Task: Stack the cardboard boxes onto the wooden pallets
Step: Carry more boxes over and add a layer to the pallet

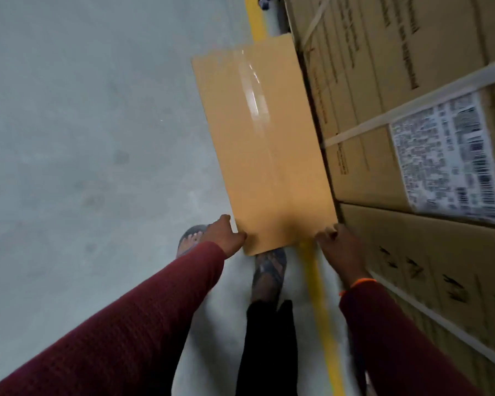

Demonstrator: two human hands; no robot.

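Head view: tan cardboard box [265, 147] held flat above grey floor [83, 138], long side just beside stack of strapped cartons [363, 81] at right. Near-left corner gripped by left hand [225, 235], fingers curled under edge; near-right corner gripped by right hand [342, 248], fingers curled round edge. Below box: sandalled feet [269, 270], yellow floor line [319, 295]. White label [446, 155] on stack

A tan cardboard box [265, 155] (clear tape along its top) is just beside strapped stacked boxes [406, 115].
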